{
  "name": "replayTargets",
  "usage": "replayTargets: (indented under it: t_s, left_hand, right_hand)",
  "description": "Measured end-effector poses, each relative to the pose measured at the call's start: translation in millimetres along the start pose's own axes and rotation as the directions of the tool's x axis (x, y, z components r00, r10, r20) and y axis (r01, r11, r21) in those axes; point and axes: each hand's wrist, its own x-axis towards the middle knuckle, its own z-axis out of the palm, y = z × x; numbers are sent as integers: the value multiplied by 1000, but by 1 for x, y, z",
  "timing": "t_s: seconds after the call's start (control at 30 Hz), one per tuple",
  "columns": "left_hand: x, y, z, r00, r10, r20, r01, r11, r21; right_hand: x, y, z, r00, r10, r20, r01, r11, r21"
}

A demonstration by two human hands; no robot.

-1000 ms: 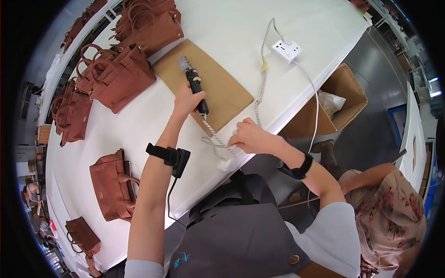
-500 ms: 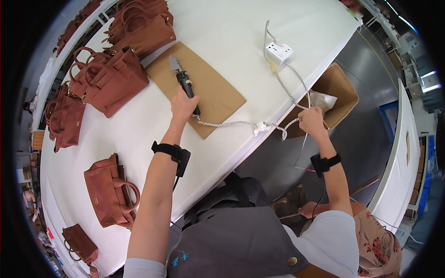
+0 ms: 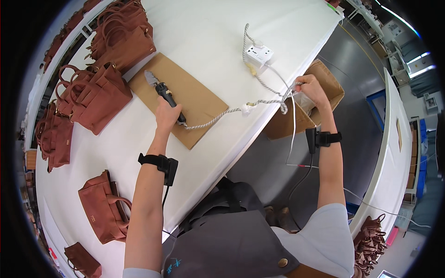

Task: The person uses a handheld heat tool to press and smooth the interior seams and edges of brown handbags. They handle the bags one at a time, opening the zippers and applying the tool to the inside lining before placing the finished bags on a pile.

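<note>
My left hand (image 3: 167,113) grips the black handle of a small hand-held iron (image 3: 164,92) with a flat grey metal head. The iron lies over a brown cardboard sheet (image 3: 199,92), its head pointing away from me. From the handle's end a grey-and-white braided cord (image 3: 211,121) runs right across the white table. Past the table's right edge, my right hand (image 3: 313,91) is closed on a gathered part of that cord. The cord leads on to a white socket block (image 3: 259,54) on the table.
Reddish-brown handbags (image 3: 99,95) stand in groups along the left, and one handbag (image 3: 104,208) lies nearer me. A small brown pouch (image 3: 82,259) is at the lower left. Beside the table's right edge stands an open cardboard box (image 3: 329,76) with white material inside.
My right hand has lifted the cord farther from me, above the box. The left hand keeps its hold on the iron. A person's hand and flowered clothing at lower right are gone from view.
</note>
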Motion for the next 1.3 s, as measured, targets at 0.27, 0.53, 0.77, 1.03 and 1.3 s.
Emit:
replayTargets:
  t_s: [0.27, 0.53, 0.77, 1.03, 1.3]
  left_hand:
    - [-63, 67, 16, 665, 746, -15, -747, 665, -11]
    - [-99, 129, 80, 525, 844, 106, -805, 533, -259]
    - [-118, 122, 35, 338, 941, -21, -941, 338, -32]
    - [-95, 95, 45, 457, 887, -62, -873, 461, 161]
    - [-102, 120, 28, 425, 893, -149, -890, 442, 110]
  right_hand:
    - [-15, -18, 36, 964, -72, 254, 87, 995, -50]
    - [-16, -44, 43, 990, -94, 103, 116, 965, -236]
    - [-1, -23, 55, 980, 76, -186, -72, 997, 29]
    - [-50, -14, 0, 772, 130, 622, -141, 990, -32]
    - [-60, -69, 65, 780, -174, 601, -21, 953, 303]
